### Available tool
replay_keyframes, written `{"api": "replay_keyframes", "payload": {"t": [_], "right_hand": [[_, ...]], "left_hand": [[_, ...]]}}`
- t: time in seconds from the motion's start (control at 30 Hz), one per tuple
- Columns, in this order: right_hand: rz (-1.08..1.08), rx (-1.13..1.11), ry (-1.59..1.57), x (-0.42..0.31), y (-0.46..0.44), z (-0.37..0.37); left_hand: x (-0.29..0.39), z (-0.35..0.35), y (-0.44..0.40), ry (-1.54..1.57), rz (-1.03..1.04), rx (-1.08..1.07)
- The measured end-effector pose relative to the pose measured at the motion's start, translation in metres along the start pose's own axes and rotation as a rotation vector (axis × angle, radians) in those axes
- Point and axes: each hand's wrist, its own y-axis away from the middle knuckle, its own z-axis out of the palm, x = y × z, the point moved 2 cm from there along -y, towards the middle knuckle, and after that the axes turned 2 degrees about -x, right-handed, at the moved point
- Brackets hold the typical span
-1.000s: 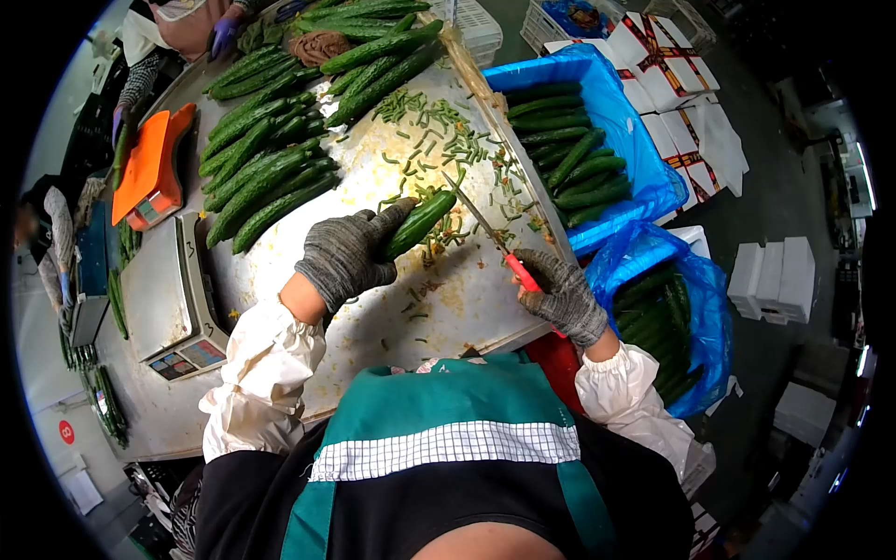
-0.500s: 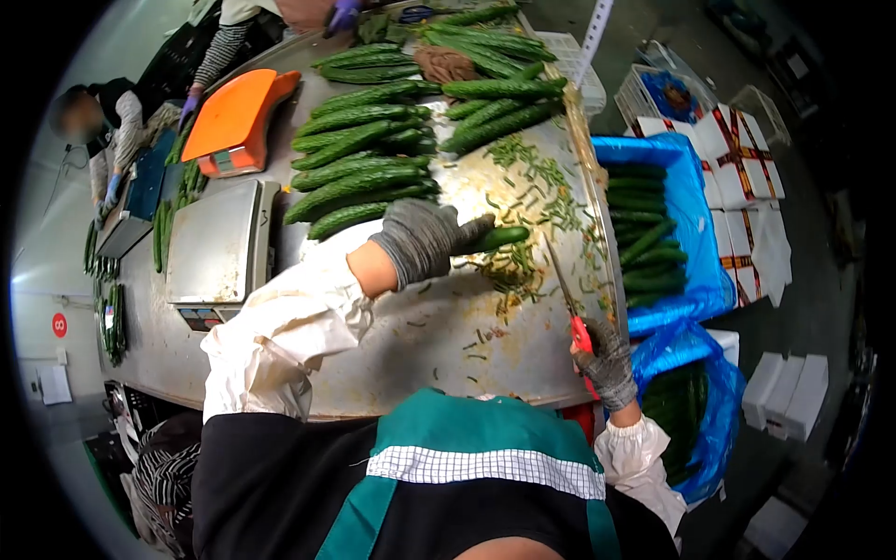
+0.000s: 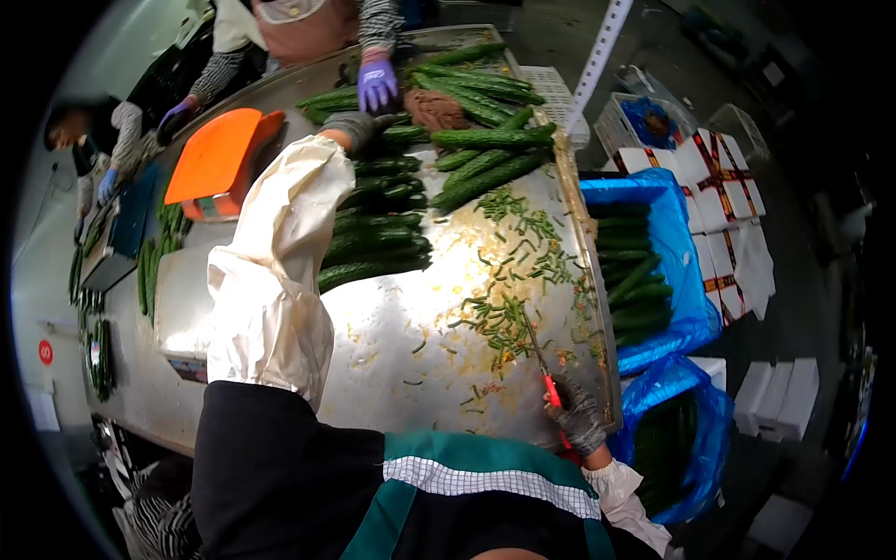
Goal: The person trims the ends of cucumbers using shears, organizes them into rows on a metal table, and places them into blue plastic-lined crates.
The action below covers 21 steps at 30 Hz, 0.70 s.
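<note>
On the metal table [image 3: 439, 359], the left sleeve [image 3: 280, 266] hides part of the cucumber row [image 3: 378, 245]. The left hand [image 3: 362, 129] is at its far end, its grip impossible to tell; the right hand [image 3: 579, 415] grips a red-handled blade [image 3: 536, 345], partly covered.

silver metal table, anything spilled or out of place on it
Yes: small green scraps litter the table's stained right side, unlike the neatly rowed long green cucumbers. A crumpled brown cloth also looks odd, lying among cucumbers farther up.
</note>
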Motion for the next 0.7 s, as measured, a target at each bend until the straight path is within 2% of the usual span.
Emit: {"api": "replay_keyframes", "payload": {"t": [0.07, 0.13, 0.17, 0.23, 0.27, 0.3, 0.37, 0.43, 0.5, 0.57, 0.63, 0.7], "right_hand": [[-0.003, 0.051, 0.020, 0.008, 0.006, 0.000], [-0.141, 0.184, 0.536, 0.005, 0.010, 0.003], [-0.206, 0.253, 0.544, 0.003, 0.010, 0.007], [-0.030, 0.200, 0.710, -0.025, 0.002, 0.011], [-0.014, 0.248, 0.821, -0.018, -0.001, 0.015], [0.118, 0.179, 0.767, -0.021, -0.006, 0.014], [0.199, 0.181, 0.787, -0.049, 0.006, 0.018], [-0.018, 0.371, 0.924, -0.025, -0.008, 0.033], [0.028, 0.404, 1.016, -0.019, -0.013, 0.043], [-0.024, 0.445, 1.043, -0.015, -0.010, 0.047], [-0.099, 0.441, 1.039, -0.013, -0.003, 0.046], [-0.170, 0.479, 0.861, -0.007, 0.009, 0.037]], "left_hand": [[-0.014, 0.022, -0.021, 0.117, 0.107, -0.019], [-0.016, 0.031, -0.022, 0.161, 0.129, -0.024], [-0.014, 0.031, -0.024, 0.177, 0.148, -0.021], [-0.009, 0.029, -0.034, 0.201, 0.175, -0.012], [-0.013, 0.033, -0.043, 0.215, 0.179, 0.002], [-0.015, 0.031, -0.053, 0.225, 0.180, 0.014], [-0.014, 0.024, -0.064, 0.232, 0.176, 0.044], [-0.014, 0.014, -0.062, 0.236, 0.172, 0.082], [-0.006, 0.000, -0.048, 0.243, 0.182, 0.140], [0.003, -0.017, -0.032, 0.264, 0.213, 0.217], [0.026, -0.037, -0.015, 0.291, 0.279, 0.293], [0.068, -0.058, 0.002, 0.327, 0.381, 0.357]]}}
